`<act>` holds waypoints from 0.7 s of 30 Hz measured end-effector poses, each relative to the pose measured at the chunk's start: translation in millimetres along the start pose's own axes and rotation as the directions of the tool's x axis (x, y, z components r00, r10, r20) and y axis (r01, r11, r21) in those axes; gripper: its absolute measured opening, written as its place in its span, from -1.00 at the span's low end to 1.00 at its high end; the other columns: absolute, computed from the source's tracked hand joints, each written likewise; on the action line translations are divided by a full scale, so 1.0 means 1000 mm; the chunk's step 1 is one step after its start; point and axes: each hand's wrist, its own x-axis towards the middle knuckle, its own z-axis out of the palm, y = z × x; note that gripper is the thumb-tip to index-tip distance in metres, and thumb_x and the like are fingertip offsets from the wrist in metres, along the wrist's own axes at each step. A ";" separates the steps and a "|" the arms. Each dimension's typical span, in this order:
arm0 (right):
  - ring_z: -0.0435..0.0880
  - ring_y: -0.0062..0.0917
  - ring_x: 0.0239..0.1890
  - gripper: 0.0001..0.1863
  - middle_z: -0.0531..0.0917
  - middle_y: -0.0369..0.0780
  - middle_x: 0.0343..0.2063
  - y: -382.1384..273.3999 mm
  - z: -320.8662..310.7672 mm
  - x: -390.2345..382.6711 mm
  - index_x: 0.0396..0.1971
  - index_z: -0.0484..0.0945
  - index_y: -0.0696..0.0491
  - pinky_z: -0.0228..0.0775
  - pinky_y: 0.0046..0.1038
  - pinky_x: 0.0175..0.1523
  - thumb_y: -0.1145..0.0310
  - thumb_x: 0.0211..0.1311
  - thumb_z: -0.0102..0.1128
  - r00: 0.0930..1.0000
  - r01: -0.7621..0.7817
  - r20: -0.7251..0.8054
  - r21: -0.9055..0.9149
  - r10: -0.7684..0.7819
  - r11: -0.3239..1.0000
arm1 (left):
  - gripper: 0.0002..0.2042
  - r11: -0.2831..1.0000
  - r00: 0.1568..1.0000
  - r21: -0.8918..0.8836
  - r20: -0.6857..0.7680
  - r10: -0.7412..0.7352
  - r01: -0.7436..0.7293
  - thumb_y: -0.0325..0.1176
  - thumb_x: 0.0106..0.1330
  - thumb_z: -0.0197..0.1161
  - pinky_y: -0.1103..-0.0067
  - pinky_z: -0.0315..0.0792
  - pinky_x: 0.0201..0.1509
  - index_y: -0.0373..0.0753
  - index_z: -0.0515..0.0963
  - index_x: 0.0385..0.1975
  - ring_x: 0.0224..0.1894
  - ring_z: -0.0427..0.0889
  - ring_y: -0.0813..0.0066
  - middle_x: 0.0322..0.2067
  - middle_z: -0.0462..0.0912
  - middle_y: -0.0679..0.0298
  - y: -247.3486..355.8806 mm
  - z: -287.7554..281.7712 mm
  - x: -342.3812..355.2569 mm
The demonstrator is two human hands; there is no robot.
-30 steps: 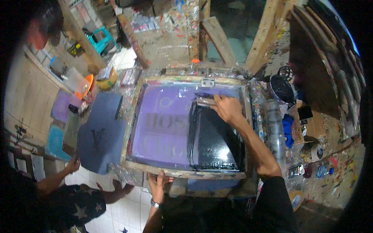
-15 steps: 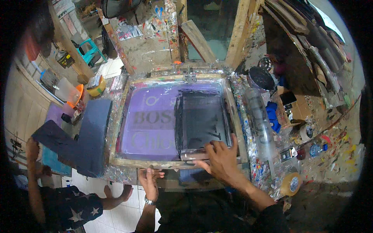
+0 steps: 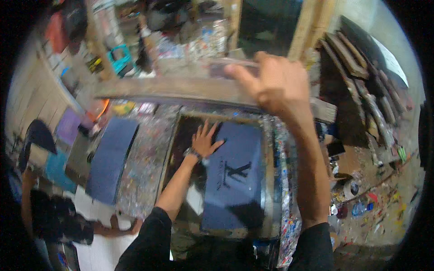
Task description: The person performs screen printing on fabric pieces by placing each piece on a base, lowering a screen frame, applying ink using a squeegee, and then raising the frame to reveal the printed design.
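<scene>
the paint-crusted print table now lies uncovered: the wooden screen frame, which half a second ago lay flat over it showing purple mesh and a black ink band, has swung up on its far edge and stands tilted above the table. that reads as the ink pass being finished and the print exposed. the right hand is closed around the raised frame's near rail, fingers curled over the wood, where it had been pressing a squeegee along the near edge a moment before. under it, on the table's right half, lies the dark blue cloth piece, flat, matte, rectangular, with a dark printed mark near its middle. the left hand rests open, fingers spread, gripping nothing, palm down at the cloth's far left corner. along the table's left edge another dark blue panel lies on a speckled, multicoloured surface. at the lower left, on the pale floor, a co-worker's hand is planted flat.
</scene>
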 end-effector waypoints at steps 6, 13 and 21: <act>0.74 -0.12 -0.33 -0.29 0.71 0.05 -0.44 0.001 -0.001 0.035 -0.47 0.72 0.16 0.51 -0.12 -0.15 -0.28 0.16 -0.02 0.993 0.040 0.113 0.058 -0.046 0.998 | -0.43 0.963 0.998 0.261 0.037 0.055 -0.063 0.19 0.41 -0.09 -0.12 -0.14 0.42 0.18 0.25 0.38 0.50 -0.14 -0.04 0.50 -0.14 0.14 -0.034 0.052 -0.014; 0.72 -0.08 -0.23 -0.17 0.71 0.07 -0.40 0.024 0.005 0.071 -0.41 0.72 0.17 0.53 -0.15 -0.09 -0.43 0.10 -0.04 0.999 -0.009 0.048 0.037 0.007 0.999 | -0.65 0.903 0.932 0.314 -0.120 0.343 -0.292 -0.17 0.36 0.15 0.04 0.18 0.35 -0.10 0.56 0.09 0.41 0.18 0.03 0.39 0.17 0.01 -0.022 0.038 -0.015; 0.67 -0.02 -0.07 -0.09 0.70 0.09 -0.26 0.009 0.013 0.082 -0.29 0.71 0.15 0.48 -0.11 0.05 -0.51 0.08 -0.11 0.997 -0.015 0.075 -0.023 0.017 1.000 | -0.75 0.910 0.615 -0.384 -0.684 -0.393 0.155 -0.35 0.38 0.13 0.32 0.47 -0.16 -0.47 0.57 -0.19 -0.32 0.65 0.13 -0.36 0.65 -0.14 -0.068 -0.098 -0.163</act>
